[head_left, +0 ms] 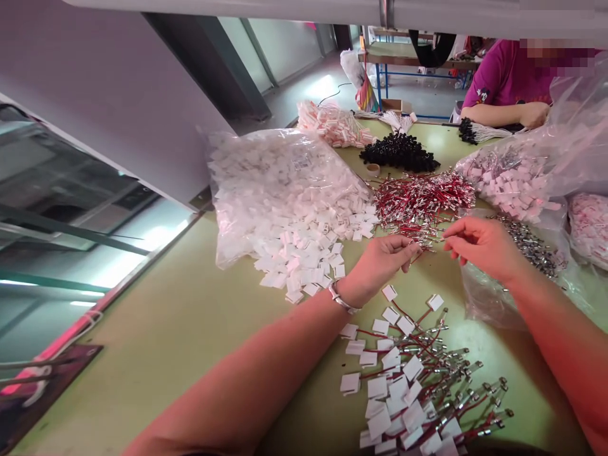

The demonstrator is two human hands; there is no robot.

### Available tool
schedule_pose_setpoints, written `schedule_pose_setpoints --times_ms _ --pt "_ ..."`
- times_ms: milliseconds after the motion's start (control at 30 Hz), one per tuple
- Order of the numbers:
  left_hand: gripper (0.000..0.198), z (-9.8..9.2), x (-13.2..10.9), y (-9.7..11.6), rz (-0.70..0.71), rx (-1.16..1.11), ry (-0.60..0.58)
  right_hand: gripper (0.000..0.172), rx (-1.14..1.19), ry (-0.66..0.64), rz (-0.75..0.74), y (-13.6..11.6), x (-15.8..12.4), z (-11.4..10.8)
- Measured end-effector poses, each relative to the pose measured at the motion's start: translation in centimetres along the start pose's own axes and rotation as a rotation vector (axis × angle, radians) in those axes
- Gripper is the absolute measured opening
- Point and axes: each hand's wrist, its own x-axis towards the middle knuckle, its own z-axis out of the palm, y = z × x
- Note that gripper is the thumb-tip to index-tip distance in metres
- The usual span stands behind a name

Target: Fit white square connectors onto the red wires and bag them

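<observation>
My left hand (pixel 380 263) is closed in a pinch at the near edge of a pile of loose red wires with metal ends (pixel 420 199), holding a thin red wire. My right hand (pixel 479 244) is also pinched, just right of it, on what looks like the same wire's other end. A heap of small white plastic housings (pixel 308 247) spills from a clear bag (pixel 280 171) to the left. Below my hands lies a fan of red wires fitted with white housings (pixel 408 380).
A green table (pixel 190 329) carries black connectors (pixel 399 152), bags of white parts (pixel 513 180) and metal clips (pixel 532 244) at right. Another person in a magenta shirt (pixel 508 79) sits at the far right. A window edge runs along the left.
</observation>
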Motion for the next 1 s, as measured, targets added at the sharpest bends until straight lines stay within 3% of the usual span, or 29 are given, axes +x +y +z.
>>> schedule_pose_setpoints --times_ms 100,200,333,533,633,733,833,1000 --pt "0.026 0.4 -0.2 0.0 0.021 -0.028 -0.041 0.014 0.351 -0.016 0.029 -0.4 -0.7 2.9" --pt "0.026 0.4 -0.3 -0.1 0.036 -0.042 -0.055 0.018 0.47 -0.038 0.067 0.1 -0.8 4.2" --pt "0.028 0.1 -0.3 -0.2 0.099 0.027 -0.042 0.019 0.505 -0.082 0.074 0.3 -0.6 4.0" --pt "0.03 0.0 -0.4 -0.8 0.336 0.377 0.063 0.016 0.441 -0.191 0.132 -0.4 -0.9 3.8" --pt "0.029 0.2 -0.3 -1.2 0.381 0.486 0.055 0.014 0.399 -0.194 0.168 -0.5 -0.8 3.7" --pt "0.029 0.3 0.0 -1.3 0.338 0.538 0.011 0.013 0.276 -0.317 0.2 -0.2 -0.4 2.9" --pt "0.033 0.4 0.2 -1.3 0.295 0.568 -0.01 0.017 0.062 -0.404 0.184 0.2 0.3 0.7" --pt "0.032 0.6 0.0 -1.8 0.325 0.806 -0.107 0.023 -0.603 -0.185 0.053 0.8 1.1 -4.1"
